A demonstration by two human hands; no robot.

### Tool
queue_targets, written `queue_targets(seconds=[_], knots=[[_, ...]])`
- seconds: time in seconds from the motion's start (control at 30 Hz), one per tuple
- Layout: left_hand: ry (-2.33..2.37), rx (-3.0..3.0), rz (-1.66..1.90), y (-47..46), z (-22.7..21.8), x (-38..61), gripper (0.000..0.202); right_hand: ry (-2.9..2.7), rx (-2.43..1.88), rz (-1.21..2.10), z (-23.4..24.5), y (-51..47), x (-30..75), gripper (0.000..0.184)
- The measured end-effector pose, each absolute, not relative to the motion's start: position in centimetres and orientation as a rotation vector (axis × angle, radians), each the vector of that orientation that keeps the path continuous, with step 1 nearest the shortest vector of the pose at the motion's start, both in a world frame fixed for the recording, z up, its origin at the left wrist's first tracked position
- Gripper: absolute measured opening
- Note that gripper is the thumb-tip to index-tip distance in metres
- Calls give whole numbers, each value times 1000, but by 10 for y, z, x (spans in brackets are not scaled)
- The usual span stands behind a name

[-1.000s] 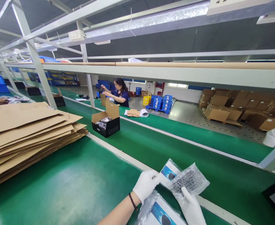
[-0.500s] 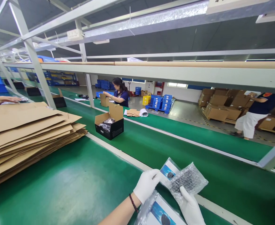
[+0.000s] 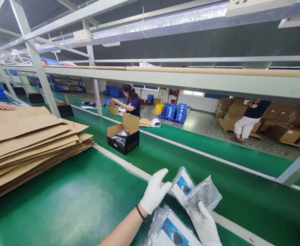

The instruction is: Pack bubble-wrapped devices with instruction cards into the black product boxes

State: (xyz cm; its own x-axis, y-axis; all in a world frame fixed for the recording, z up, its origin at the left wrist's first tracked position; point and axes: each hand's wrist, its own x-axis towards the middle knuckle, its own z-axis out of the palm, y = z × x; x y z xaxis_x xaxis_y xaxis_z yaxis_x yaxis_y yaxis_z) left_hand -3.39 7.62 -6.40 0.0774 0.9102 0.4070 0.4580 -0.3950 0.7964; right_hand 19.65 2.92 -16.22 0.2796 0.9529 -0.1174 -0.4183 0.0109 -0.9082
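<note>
My right hand (image 3: 204,223), in a white glove, grips a bubble-wrapped packet (image 3: 205,195) with its thumb on top. Behind that packet, in the same grasp, is a booklet in a clear bag (image 3: 183,186) with a blue picture on it. My left hand (image 3: 155,191), also gloved, is open beside the booklet's left edge, thumb and fingers apart, holding nothing. Below both hands lie more bagged booklets (image 3: 176,232) with the same blue picture, cut off by the lower frame edge. Farther off, an open black box (image 3: 124,145) with clear-bagged contents sits on the green belt.
A stack of flat cardboard (image 3: 32,143) covers the left of the green table (image 3: 70,201). A pale rail (image 3: 124,165) divides table and belt. Across the belt a person (image 3: 133,102) handles a small carton (image 3: 113,108). Another person's hand (image 3: 1,106) rests at far left.
My left hand has let go of the bagged booklet and opened, moving slightly left. The black box has shifted a little right along the belt. The far person at right has walked left.
</note>
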Motion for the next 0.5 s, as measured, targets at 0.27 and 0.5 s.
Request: queue_targets(seconds=[0.27, 0.5], knots=[[2669, 1547, 1173, 209, -22, -152, 70, -353, -979, 1271, -130, 28, 186, 44], [2538, 1907, 434, 236, -10, -182, 32, -545, -953, 1309, -127, 31, 185, 37]])
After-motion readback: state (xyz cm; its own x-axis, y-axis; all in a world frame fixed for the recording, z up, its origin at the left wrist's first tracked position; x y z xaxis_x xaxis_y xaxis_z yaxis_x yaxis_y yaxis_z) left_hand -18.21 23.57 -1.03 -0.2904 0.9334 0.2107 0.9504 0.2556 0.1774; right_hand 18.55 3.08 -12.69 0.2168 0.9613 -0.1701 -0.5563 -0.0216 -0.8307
